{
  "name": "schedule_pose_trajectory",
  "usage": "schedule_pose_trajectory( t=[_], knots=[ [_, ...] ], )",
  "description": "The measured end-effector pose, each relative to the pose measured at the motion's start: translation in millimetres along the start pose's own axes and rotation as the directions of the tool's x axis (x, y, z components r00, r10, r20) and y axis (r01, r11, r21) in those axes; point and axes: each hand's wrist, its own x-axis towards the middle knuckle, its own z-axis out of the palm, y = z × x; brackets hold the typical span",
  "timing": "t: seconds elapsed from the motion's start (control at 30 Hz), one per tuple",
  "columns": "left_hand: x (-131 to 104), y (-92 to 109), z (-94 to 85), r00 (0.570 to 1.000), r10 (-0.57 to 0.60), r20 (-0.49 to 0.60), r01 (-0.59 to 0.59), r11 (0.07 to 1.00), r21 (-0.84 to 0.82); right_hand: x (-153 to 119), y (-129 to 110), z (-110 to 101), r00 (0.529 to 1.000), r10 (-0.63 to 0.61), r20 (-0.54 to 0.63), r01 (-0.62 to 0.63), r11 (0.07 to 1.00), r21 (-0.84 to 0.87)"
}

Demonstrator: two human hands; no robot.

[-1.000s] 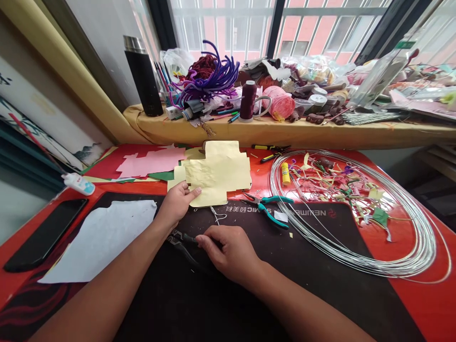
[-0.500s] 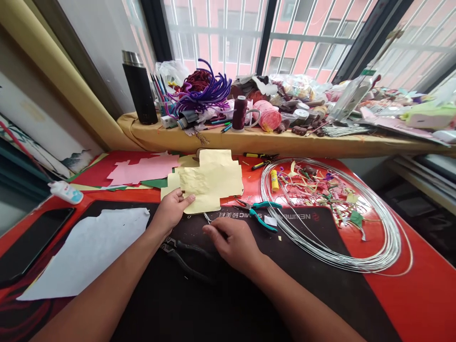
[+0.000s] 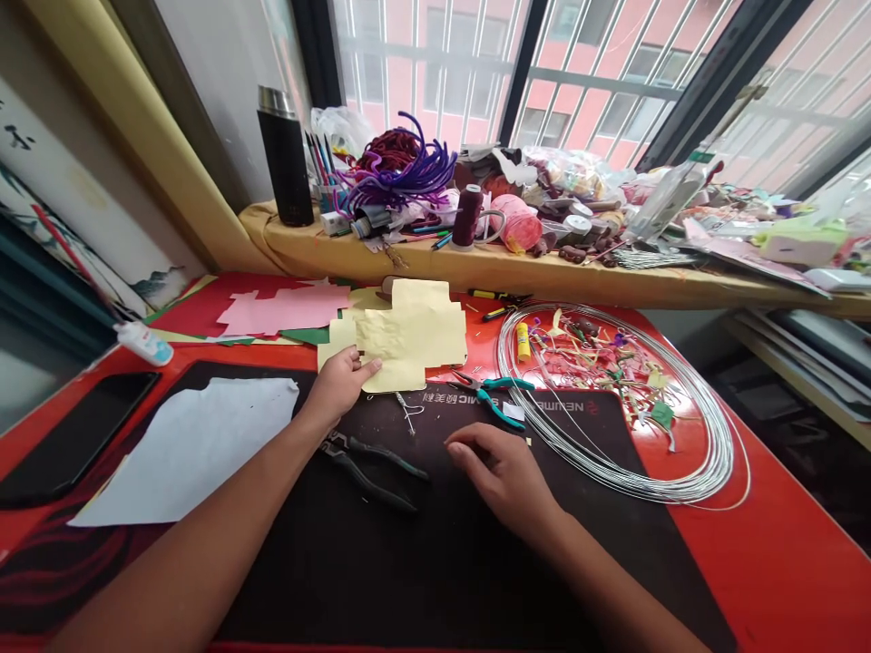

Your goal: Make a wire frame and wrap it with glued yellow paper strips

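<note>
My left hand (image 3: 346, 383) pinches the lower left part of a yellow paper piece (image 3: 415, 340) between thumb and fingers. A small bent, twisted wire (image 3: 409, 413) sticks out below the paper's bottom edge. To the right, my right hand (image 3: 500, 467) hovers over the black mat (image 3: 340, 571) with its fingers curled and thumb near the index finger; nothing shows between them. Black-handled pliers (image 3: 377, 467) lie between the two hands. Teal-handled pliers (image 3: 494, 394) rest above my right hand.
A large coil of silver wire (image 3: 721, 453) lies on the right, around paper scraps and a glue stick (image 3: 523, 343). White paper (image 3: 197, 453), a phone (image 3: 74, 440) and a glue bottle (image 3: 144, 343) are on the left. A cluttered ledge (image 3: 381, 263) runs behind, holding a black flask (image 3: 286, 163).
My right hand has moved right, away from the paper and the twisted wire, which now shows more fully. The whole view has shifted slightly. My left hand keeps its hold on the paper.
</note>
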Motion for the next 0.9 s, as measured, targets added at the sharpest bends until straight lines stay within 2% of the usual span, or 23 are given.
schedule_pose_trajectory(
  t=[0.07,0.13,0.27,0.37,0.4,0.5,0.53,0.6,0.73,0.9],
  knots=[
    [0,0,0.0,1.000,-0.001,-0.002,0.001,1.000,-0.010,-12,0,-2,0.999,0.010,0.044,-0.010,1.000,0.002],
    [0,-1,0.0,1.000,0.001,-0.007,-0.001,1.000,-0.009,-20,-3,-2,0.989,0.028,0.148,-0.026,1.000,-0.009],
    [-1,-1,1.4,1.000,0.013,0.005,-0.013,1.000,-0.003,-18,-17,0,0.964,0.016,0.265,-0.011,1.000,-0.019],
    [-1,1,1.8,1.000,0.009,0.021,-0.009,0.999,-0.035,-6,-25,-1,0.967,-0.035,0.254,0.033,0.999,0.011],
    [-1,3,0.6,1.000,0.006,-0.003,-0.007,0.998,-0.069,-1,-26,-2,0.971,-0.045,0.236,0.042,0.999,0.019],
    [2,10,-9.0,0.979,-0.044,-0.200,-0.014,0.959,-0.282,15,-24,-4,0.982,-0.050,0.181,0.044,0.998,0.038],
    [3,13,-13.8,0.960,-0.077,-0.271,-0.031,0.927,-0.374,20,-22,-4,0.984,-0.050,0.172,0.043,0.998,0.043],
    [5,19,-23.6,0.932,-0.131,-0.337,-0.077,0.840,-0.538,29,-18,-5,0.984,-0.056,0.169,0.051,0.998,0.038],
    [5,29,-33.2,0.940,-0.202,-0.275,-0.040,0.736,-0.676,46,-12,-10,0.984,-0.095,0.152,0.104,0.993,-0.052],
    [1,39,-26.7,0.939,-0.235,-0.252,-0.017,0.700,-0.714,73,-11,-14,0.975,-0.114,0.190,0.162,0.953,-0.258]
  ],
)
